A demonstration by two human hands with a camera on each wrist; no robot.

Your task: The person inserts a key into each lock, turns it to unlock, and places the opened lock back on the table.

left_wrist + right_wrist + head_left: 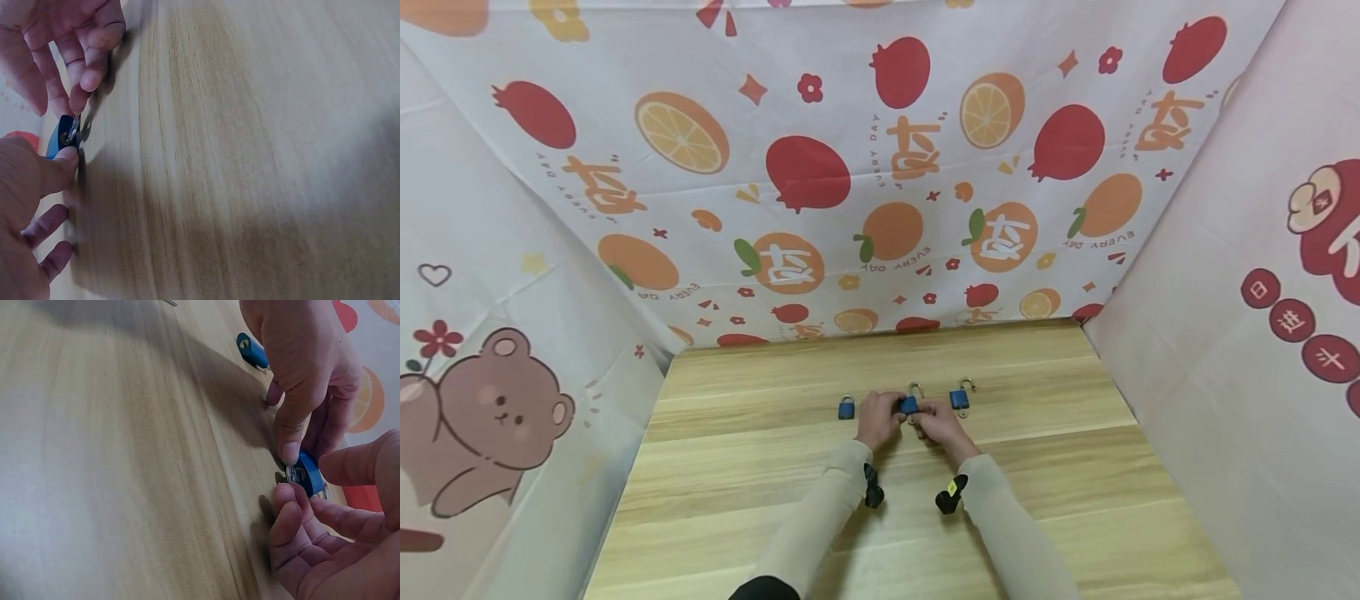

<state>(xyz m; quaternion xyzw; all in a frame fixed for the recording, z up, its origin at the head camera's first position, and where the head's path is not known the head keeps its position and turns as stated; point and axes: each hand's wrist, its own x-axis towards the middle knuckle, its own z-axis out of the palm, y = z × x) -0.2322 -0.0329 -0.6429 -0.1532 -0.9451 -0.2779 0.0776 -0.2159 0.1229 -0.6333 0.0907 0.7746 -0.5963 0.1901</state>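
A small blue padlock (909,405) with its shackle open lies between the two hands, a key (291,473) in its bottom end. My left hand (878,419) pinches the padlock's body, its thumb near the key in the right wrist view. From the other side my right hand (942,423) has its fingertips at the key and pinches it; part of that grip is hidden. To the left stands a second blue padlock (846,409), shackle closed, with a bare keyhole facing the right wrist camera. On the right lies a third blue padlock (959,399), shackle open, a key at its bottom.
All the padlocks lie on a light wood-grain table (737,500). A fruit-printed cloth (850,108) rises behind it, with pale printed cloths at both sides. A thin metal piece (170,302) shows at the right wrist view's top edge.
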